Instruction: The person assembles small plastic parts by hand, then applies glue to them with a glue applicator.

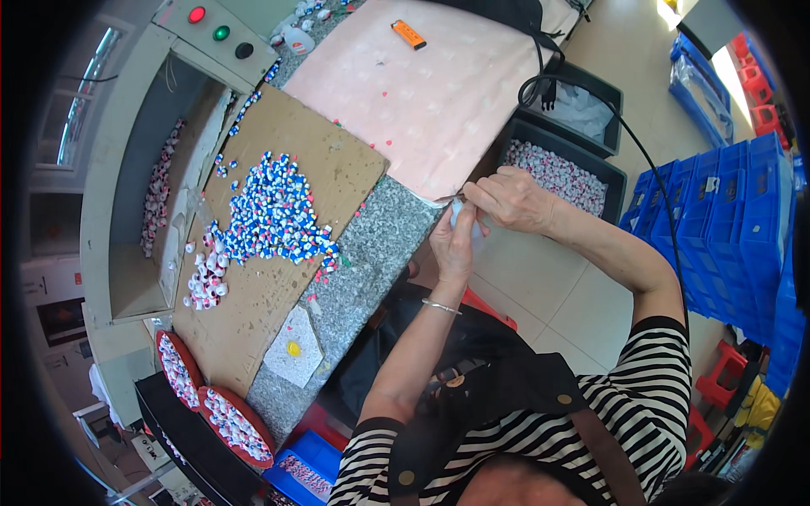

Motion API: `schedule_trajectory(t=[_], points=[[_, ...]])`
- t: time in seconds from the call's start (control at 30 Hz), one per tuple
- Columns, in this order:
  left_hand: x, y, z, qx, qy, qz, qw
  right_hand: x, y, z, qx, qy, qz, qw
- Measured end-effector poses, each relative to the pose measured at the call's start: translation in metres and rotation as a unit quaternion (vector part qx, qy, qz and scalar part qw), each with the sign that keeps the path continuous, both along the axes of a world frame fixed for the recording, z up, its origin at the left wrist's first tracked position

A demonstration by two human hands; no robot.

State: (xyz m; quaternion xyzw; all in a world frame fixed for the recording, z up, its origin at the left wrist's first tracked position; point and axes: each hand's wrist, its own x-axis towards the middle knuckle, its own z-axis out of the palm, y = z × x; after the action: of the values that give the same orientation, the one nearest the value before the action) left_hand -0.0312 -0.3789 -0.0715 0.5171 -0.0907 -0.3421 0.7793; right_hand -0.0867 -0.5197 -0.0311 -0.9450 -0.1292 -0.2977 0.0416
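Both of my hands meet just off the near right edge of the stone worktop [371,236]. My left hand [456,246], with a bracelet on its wrist, is closed around a small whitish, soft-looking piece [457,212]. Against it, my right hand [512,201] is closed with fingers pinched on a thin dark tool, whose tip reaches left past the white piece; its kind is too small to tell. A pink cloth [422,110] lies just beyond them, with an orange lighter [408,34] on its far part.
A cardboard sheet [337,160] bears a heap of small blue-and-white pieces [274,211] and some larger white ones [207,278]. Left stands an open machine box with buttons [131,211]. Grey bins [620,181], blue crates [717,228], red trays [240,409] and a black cable [650,152] surround me.
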Motion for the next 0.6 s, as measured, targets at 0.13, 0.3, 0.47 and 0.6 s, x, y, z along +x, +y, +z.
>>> schedule_trajectory(t=[0.13,0.3,0.47,0.6], points=[[0.0,0.0,0.003,-0.006,0.018,-0.003,1.0,0.001,0.0,0.002,-0.01,0.013,-0.003,1.0],[-0.002,-0.001,0.004,0.019,0.024,0.004,1.0,-0.001,-0.002,-0.001,-0.009,0.005,-0.007,1.0],[0.0,0.002,0.003,-0.012,0.017,0.012,1.0,0.005,0.003,0.003,0.007,0.008,-0.002,1.0],[-0.002,0.001,0.006,0.012,0.052,0.018,0.998,0.0,-0.002,-0.004,-0.006,0.004,-0.007,1.0]])
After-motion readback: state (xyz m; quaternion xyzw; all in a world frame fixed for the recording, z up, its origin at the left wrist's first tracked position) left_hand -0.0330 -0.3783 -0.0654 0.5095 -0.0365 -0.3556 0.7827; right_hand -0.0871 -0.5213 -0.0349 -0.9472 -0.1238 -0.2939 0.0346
